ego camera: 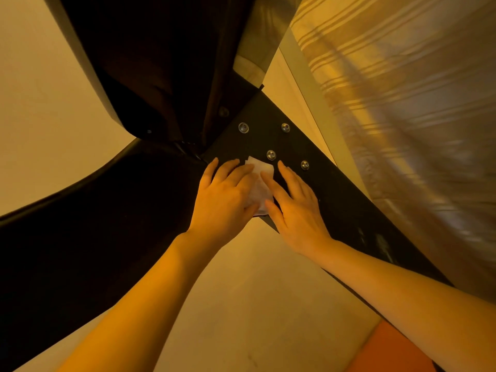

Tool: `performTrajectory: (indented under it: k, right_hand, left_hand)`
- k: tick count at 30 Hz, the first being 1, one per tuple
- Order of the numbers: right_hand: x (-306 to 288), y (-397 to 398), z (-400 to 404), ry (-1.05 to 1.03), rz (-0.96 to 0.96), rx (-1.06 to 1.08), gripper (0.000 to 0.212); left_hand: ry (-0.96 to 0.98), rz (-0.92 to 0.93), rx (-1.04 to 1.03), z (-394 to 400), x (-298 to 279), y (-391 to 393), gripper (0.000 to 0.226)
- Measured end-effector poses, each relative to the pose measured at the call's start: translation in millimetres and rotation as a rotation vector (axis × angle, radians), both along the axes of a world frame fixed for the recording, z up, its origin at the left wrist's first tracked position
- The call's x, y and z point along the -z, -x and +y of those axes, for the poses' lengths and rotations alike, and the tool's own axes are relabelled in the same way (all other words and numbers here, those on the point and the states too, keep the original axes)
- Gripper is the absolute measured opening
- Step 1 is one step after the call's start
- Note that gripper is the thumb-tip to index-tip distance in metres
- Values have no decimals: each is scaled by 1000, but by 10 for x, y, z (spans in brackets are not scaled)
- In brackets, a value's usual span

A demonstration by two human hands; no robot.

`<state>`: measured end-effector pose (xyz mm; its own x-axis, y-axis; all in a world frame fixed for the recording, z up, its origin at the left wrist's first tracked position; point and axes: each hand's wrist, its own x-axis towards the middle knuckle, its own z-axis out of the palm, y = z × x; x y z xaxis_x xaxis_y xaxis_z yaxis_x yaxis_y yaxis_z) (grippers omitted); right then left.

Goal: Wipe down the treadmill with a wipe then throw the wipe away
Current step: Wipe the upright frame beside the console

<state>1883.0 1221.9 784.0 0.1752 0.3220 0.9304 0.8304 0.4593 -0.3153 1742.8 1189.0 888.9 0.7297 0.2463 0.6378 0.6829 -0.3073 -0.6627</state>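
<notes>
Both bare hands lay flat on a small white crumpled wipe (259,187), which sat pressed against the black metal upright of the treadmill frame (332,189), just below a group of four round silver bolts (271,154). The left hand (225,200) covered the wipe's left half, its fingers straight and spread, fingertips pointing up toward the joint where the upright met the dark plastic housing (150,76) of the treadmill. The right hand (295,208) covered the wipe's right edge, fingers likewise extended and relaxed, the index fingertip near the lowest-left bolt. Neither hand curled around the wipe; both pressed it with open palms and straight fingers. Only a strip of the wipe showed between the two hands, with a corner poking out above the left fingers and another small bit below, at the upright's lower edge.

A second dark bar of the frame (88,210) ran down to the left from the same joint. Pale beige flooring (241,304) showed between the forearms. To the right, a striped cream and grey fabric (402,103) hung blurred beside the upright. An orange patch (389,350) sat at the bottom right corner; what it was could not be told
</notes>
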Motion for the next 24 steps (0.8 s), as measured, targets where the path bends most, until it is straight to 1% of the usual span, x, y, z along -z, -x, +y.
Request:
performTrajectory:
  k: [2,5,12,16,19,21,23,24]
  right_hand:
    - [-19,38,59,25,6,-11,55]
    - [17,92,118,49,53,-17,58]
    - [61,196,121,85,179,-22,63]
    - [157,138,119,126,189,-10,63]
    - [287,17,113,170,208,38,65]
    - [320,-35,87,145,181,57,60]
    - [276,-40,63,86,149,-8,54]
    - [237,-24,44,76,133,-73,56]
  left_hand:
    - [5,21,-5,-18,-47,73,50]
    - [-41,41,-3,-50,-75,205,42]
    - [-57,99,-100,-78,-48,221,48]
    - [-79,132,-149,-64,-43,220,51]
    - [-88,166,-184,-51,-35,214,57]
    - [-88,185,-219,-59,-30,194,58]
    - [-79,181,-244,-61,-25,166,59]
    - [-74,165,-244,-61,-22,147,59]
